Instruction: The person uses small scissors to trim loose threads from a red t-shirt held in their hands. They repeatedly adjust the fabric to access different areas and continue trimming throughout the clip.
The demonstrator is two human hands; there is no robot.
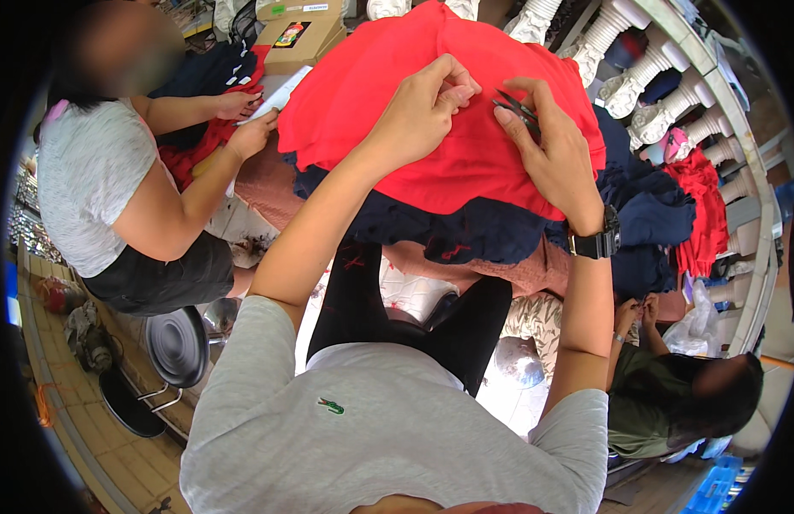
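Note:
A red garment (pixel 354 103) lies spread over a pile of dark navy garments (pixel 431 231) in front of me. Above the red cloth, my left hand (pixel 427 107) is closed in a pinch; whatever sits between its fingertips is too small to make out. My right hand (pixel 555 146), with a black watch on the wrist, grips a pair of small dark thread snips (pixel 519 110) between thumb and fingers. The snips' tips point left toward my left hand, a short gap apart from it. Loose red threads show on the navy cloth's near edge.
At left a person (pixel 114 188) holds a white paper-like piece beside red and navy cloth. Another person (pixel 680 394) sits at lower right. A cardboard box (pixel 303 38) stands at the back. White balusters (pixel 620 90) line the right, with navy and red garments (pixel 701 210) piled by them.

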